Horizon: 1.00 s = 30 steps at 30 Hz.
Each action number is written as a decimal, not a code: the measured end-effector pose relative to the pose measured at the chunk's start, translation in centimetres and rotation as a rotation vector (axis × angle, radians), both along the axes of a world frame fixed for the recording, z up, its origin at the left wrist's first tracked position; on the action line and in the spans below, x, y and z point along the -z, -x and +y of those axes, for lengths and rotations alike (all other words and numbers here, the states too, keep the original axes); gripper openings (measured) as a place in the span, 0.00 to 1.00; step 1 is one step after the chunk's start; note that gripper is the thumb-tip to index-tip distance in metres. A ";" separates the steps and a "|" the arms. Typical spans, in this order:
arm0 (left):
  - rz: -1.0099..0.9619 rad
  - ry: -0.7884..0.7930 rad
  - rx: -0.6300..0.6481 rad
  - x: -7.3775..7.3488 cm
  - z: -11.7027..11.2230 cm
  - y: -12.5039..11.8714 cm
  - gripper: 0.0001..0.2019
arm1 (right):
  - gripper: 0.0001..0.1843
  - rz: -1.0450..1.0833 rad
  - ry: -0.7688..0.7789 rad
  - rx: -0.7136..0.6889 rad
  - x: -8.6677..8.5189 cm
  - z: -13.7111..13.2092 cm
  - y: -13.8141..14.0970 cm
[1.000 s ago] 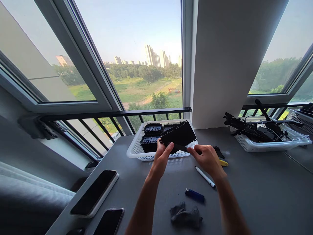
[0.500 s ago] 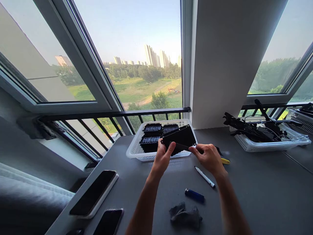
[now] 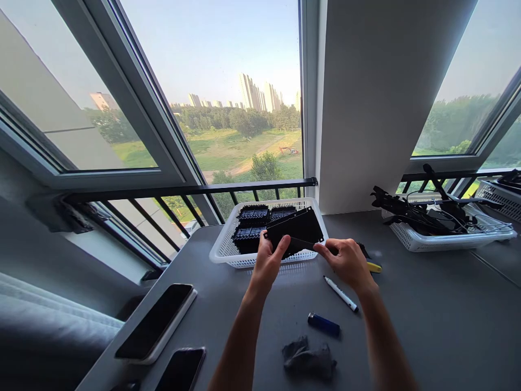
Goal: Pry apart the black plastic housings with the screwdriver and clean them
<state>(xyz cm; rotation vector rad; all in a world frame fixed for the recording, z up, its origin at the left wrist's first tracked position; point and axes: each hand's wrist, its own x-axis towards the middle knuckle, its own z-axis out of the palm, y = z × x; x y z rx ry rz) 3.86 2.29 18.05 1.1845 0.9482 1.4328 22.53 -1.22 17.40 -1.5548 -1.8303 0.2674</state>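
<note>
A phone lies along the table's left edge, a second phone just inward of it. Well in from that edge lie a marker, a lighter and a cloth. Near the far edge, rightward, sits a heaped basket.

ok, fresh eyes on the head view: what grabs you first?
The bright window at upper centre, with pale towers beyond a green field. Below it, the left hand grips a flat black panel in front of a white basket, while the right hand pinches a dark strip at the panel's near edge. Far right, a jumble of black parts spills over another white basket.
</note>
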 end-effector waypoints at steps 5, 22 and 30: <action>0.006 -0.024 0.010 0.0 -0.1 -0.1 0.19 | 0.32 -0.015 0.012 0.011 -0.1 0.0 0.2; -0.018 -0.024 0.047 0.9 0.7 0.8 0.17 | 0.34 -0.021 -0.004 0.086 0.1 -0.4 -3.9; 0.019 -0.070 0.008 1.0 1.0 1.1 0.18 | 0.32 -0.005 -0.002 0.104 0.1 -0.6 -4.7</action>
